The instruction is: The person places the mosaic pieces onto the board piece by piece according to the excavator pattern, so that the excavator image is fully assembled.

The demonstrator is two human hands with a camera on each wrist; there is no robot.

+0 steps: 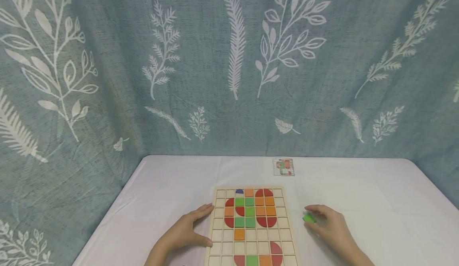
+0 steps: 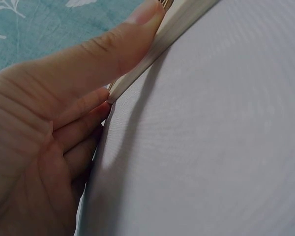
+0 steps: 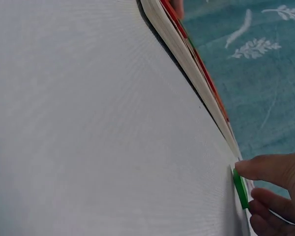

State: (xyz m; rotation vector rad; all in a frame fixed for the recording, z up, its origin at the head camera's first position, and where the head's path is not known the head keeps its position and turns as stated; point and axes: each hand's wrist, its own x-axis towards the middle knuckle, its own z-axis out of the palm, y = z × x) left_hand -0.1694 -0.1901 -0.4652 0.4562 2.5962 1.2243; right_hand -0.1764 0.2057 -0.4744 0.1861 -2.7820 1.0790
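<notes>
A wooden grid board lies on the white-covered table, with red rounded pieces, orange squares, green squares and a blue half-round piece in its cells. My left hand rests at the board's left edge, thumb and fingers spread apart and touching the rim. To the right of the board, my right hand pinches a green tile between thumb and fingers. The right wrist view shows this green tile edge-on, close to the tabletop.
A small printed card with a coloured grid pattern lies beyond the board, near the table's back edge. White cloth covers the table. Behind it hangs a blue-green curtain with white leaf prints.
</notes>
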